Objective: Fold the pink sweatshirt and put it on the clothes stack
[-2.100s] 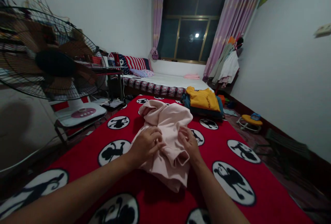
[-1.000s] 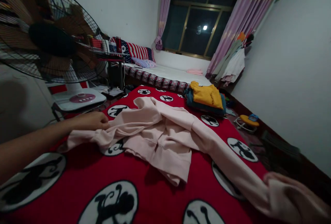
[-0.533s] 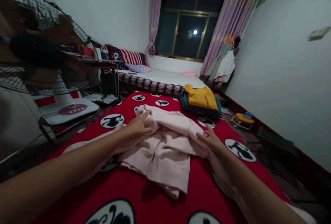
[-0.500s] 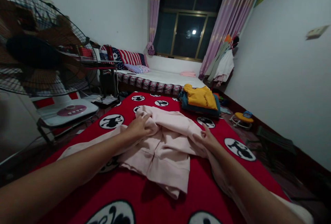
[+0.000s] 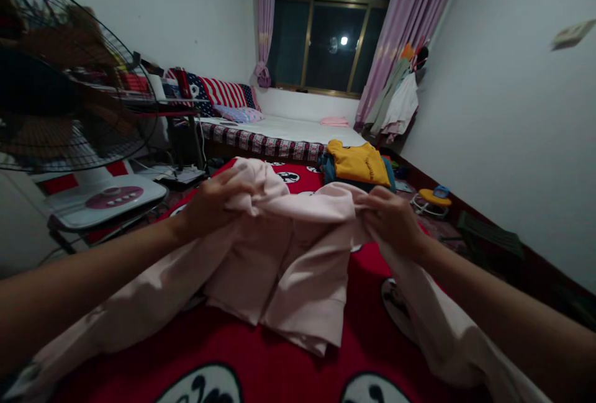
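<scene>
A pale pink long-sleeved jacket [image 5: 307, 260] lies partly on a red blanket [image 5: 279, 372] printed with white circles and black figures. My left hand [image 5: 216, 198] is closed on the jacket's upper left part, by the bunched cloth. On the other side, my right hand [image 5: 388, 213] pinches the upper right part. Between both hands the upper edge is lifted and stretched, while the hem rests on the blanket. One sleeve trails toward the lower left, the other toward the lower right under my forearm.
Beyond the jacket sits a folded stack with a yellow garment [image 5: 361, 164] on top. A caged fan [image 5: 107, 80] stands close on the left. Farther back is a bed [image 5: 288, 130] below the window. A small yellow stool [image 5: 433, 198] stands at the right wall.
Both hands have closed on the jacket's upper part and raised it, spreading it wider. My right hand was open on the cloth before. The view has shifted slightly.
</scene>
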The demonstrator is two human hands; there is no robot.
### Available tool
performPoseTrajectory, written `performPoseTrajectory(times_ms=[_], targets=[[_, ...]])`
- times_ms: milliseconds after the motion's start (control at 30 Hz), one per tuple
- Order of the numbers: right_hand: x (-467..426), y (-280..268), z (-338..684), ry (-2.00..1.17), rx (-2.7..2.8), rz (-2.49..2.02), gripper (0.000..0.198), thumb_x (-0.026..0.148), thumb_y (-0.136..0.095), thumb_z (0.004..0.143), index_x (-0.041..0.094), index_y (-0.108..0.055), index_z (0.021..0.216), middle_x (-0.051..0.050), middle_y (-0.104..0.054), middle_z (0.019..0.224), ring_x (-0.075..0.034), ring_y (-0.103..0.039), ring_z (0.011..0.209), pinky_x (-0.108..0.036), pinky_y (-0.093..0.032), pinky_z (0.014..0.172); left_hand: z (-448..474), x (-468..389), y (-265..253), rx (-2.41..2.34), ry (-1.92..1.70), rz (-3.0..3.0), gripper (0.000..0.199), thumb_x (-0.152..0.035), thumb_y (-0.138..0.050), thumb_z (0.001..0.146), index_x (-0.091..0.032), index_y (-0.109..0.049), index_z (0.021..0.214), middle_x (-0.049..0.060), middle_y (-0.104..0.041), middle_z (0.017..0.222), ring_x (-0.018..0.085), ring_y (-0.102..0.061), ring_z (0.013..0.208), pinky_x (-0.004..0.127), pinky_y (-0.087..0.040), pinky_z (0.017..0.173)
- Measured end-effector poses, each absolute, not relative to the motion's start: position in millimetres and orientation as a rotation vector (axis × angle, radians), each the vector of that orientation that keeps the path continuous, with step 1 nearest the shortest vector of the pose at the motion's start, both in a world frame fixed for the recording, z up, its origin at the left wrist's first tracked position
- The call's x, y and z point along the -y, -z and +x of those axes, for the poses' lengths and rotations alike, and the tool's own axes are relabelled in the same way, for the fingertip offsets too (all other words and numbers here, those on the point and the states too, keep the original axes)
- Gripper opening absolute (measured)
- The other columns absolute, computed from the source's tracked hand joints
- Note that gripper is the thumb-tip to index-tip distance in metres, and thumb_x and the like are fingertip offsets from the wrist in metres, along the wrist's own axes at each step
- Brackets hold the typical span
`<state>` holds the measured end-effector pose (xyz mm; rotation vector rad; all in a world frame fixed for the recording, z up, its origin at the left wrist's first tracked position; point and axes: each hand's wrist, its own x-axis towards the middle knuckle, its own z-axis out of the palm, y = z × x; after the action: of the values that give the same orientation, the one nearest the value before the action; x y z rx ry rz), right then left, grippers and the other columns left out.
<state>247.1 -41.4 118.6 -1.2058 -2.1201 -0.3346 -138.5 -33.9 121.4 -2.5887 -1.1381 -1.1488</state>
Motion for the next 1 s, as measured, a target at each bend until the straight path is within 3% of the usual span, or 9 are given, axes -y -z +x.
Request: performPoseTrajectory(times_ms=[100, 200, 300, 400, 533, 667, 800, 933, 1000], targets=[[-5, -131, 244, 0.447, 1.919, -1.337, 0.037, 0.018, -0.052, 0.081, 0.019, -0.067, 0.115, -0.011, -0.06, 0.105, -0.025, -0.06, 0.094, -0.037, -0.047, 0.087, -133, -16, -136, 1.407, 1.2, -2.292, 0.041, -0.029, -0.06, 0.083, -0.019, -0.058, 0.123, 0.01, -0.052, 0.122, 0.028, -0.051, 0.114, 0.043, -0.039, 0.102], [-24, -118, 237, 0.458, 1.843, -1.444, 0.055, 0.015, -0.061, 0.074, 0.013, -0.056, 0.129, -0.018, -0.052, 0.129, -0.035, -0.05, 0.117, -0.05, -0.042, 0.098, -120, -43, -130, 1.736, 1.119, -2.124, 0.067, -0.018, -0.068, 0.073, -0.015, -0.046, 0.136, 0.018, -0.035, 0.142, 0.039, -0.035, 0.132, 0.053, -0.034, 0.107], [-2, -93, 223, 0.387, 2.08, -1.276, 0.059, 0.012, -0.06, 0.074, 0.017, -0.052, 0.132, -0.016, -0.049, 0.136, -0.033, -0.043, 0.127, -0.051, -0.038, 0.104, -106, -25, -107, 1.558, 0.901, -2.412, 0.055, -0.011, -0.067, 0.072, -0.019, -0.057, 0.126, 0.015, -0.034, 0.147, 0.038, -0.027, 0.139, 0.054, -0.026, 0.112], [40, -68, 200, 0.195, 2.311, -1.038, 0.055, 0.007, -0.052, 0.076, 0.023, -0.054, 0.129, -0.01, -0.051, 0.135, -0.026, -0.045, 0.127, -0.045, -0.04, 0.106, -95, 20, -77, 1.245, 0.671, -2.826, 0.036, -0.011, -0.062, 0.076, -0.022, -0.066, 0.111, 0.011, -0.044, 0.141, 0.032, -0.038, 0.133, 0.047, -0.033, 0.11], [85, -37, 171, -0.067, 2.335, -1.044, 0.046, 0.013, -0.05, 0.081, 0.021, -0.056, 0.126, -0.011, -0.053, 0.131, -0.024, -0.052, 0.121, -0.041, -0.045, 0.103, -95, 74, -49, 1.203, 0.483, -3.118, 0.042, -0.019, -0.057, 0.083, -0.017, -0.058, 0.124, 0.015, -0.048, 0.138, 0.027, -0.05, 0.124, 0.039, -0.043, 0.103], [111, -7, 185, -0.127, 2.323, -1.249, 0.048, 0.026, -0.045, 0.091, 0.016, -0.045, 0.137, -0.014, -0.046, 0.141, -0.024, -0.044, 0.131, -0.042, -0.039, 0.11, -113, 98, -39, 1.326, 0.278, -3.146, 0.076, -0.04, -0.065, 0.08, -0.014, -0.036, 0.145, 0.018, -0.035, 0.15, 0.031, -0.036, 0.136, 0.042, -0.033, 0.111], [102, 0, 245, 0.013, 2.283, -1.527, 0.061, 0.037, -0.052, 0.089, 0.015, -0.037, 0.144, -0.015, -0.036, 0.149, -0.026, -0.033, 0.139, -0.043, -0.033, 0.114, -129, 100, -35, 1.331, 0.143, -3.113, 0.093, -0.056, -0.068, 0.073, -0.016, -0.031, 0.148, 0.018, -0.025, 0.155, 0.035, -0.029, 0.14, 0.045, -0.029, 0.113], [67, -18, 285, 0.187, 2.031, -1.87, 0.055, 0.022, -0.058, 0.08, 0.011, -0.05, 0.133, -0.02, -0.047, 0.138, -0.033, -0.041, 0.132, -0.047, -0.035, 0.11, -130, 92, -37, 1.397, 0.127, -3.066, 0.093, -0.062, -0.067, 0.072, -0.019, -0.034, 0.147, 0.016, -0.026, 0.155, 0.034, -0.029, 0.14, 0.044, -0.028, 0.114], [57, -27, 277, 0.188, 2.032, -1.775, 0.046, 0.014, -0.054, 0.077, 0.014, -0.059, 0.123, -0.017, -0.052, 0.133, -0.031, -0.047, 0.128, -0.046, -0.038, 0.109, -125, 88, -42, 1.445, 0.12, -3.076, 0.09, -0.065, -0.065, 0.072, -0.019, -0.039, 0.144, 0.015, -0.028, 0.154, 0.033, -0.03, 0.14, 0.043, -0.029, 0.113]])
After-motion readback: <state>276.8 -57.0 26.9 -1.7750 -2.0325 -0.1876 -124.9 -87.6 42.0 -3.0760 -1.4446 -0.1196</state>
